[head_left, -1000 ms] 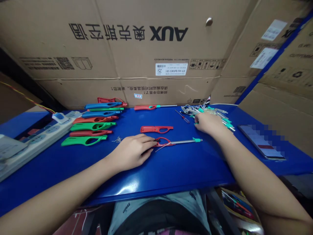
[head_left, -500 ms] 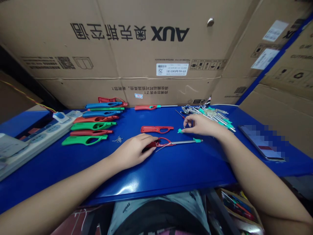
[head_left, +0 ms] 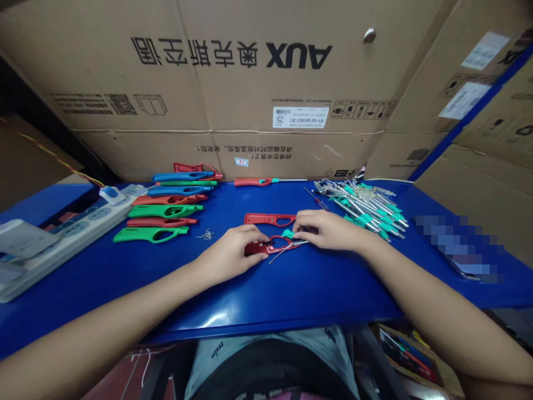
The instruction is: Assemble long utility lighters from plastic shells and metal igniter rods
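Note:
My left hand grips the butt of an open red lighter shell half, fingers wrapped over it. A white wire and a thin grey strip show at its trigger loop, and a metal rod runs to the right, partly under my right hand. My right hand pinches a small green plastic trigger right above the loop. Whether the trigger touches the shell I cannot tell. Just beyond lies the other red shell half, its right end close to my right fingers.
Several coloured lighter handles line the left, near small screws and a power strip. An assembled red lighter lies at the back. Right are metal rods with green parts, a screwdriver and a blurred-out phone.
My right hand has moved left and toward me, carrying the green trigger to the shell's loop and covering the far part of the rod. My left hand keeps its grip on the shell half.

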Motion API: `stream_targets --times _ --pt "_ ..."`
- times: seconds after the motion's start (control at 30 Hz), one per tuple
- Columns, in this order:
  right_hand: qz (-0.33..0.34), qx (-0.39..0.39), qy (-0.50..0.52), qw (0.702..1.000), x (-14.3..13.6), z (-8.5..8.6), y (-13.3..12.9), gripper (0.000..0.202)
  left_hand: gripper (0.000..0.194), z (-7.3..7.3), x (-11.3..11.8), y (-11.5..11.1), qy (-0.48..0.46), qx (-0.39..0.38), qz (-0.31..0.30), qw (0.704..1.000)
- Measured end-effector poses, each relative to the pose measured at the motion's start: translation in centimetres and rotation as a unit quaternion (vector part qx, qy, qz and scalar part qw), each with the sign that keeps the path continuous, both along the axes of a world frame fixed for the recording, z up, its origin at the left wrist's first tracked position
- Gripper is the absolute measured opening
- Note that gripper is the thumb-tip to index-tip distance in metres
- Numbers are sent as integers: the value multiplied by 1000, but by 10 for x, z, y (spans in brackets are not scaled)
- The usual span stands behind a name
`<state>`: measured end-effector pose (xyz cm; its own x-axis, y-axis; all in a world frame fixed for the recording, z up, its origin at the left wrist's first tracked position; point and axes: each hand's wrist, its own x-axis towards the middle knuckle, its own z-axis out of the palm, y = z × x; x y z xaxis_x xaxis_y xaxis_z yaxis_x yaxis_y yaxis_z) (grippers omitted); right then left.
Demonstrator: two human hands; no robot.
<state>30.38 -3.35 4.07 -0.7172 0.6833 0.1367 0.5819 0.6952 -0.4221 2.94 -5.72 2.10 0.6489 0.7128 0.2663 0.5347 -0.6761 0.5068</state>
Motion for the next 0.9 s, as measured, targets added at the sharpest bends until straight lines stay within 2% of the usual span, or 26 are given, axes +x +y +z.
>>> stream_targets --times 0.1,0.23,0.5,0.9 --pt "27 14 5 1000 -9 -5 -5 13 19 -1 0 0 -5 -1 3 1000" --pt "32 33 22 999 -14 -9 -8 11 20 -1 -1 -1 -2 1 3 1000" --pt "37 24 -1 999 -21 -11 -10 13 19 0 1 -1 3 -12 13 1000" --pt "56 97 -28 993 -27 -20 -13 19 20 5 3 -2 7 -43 32 999"
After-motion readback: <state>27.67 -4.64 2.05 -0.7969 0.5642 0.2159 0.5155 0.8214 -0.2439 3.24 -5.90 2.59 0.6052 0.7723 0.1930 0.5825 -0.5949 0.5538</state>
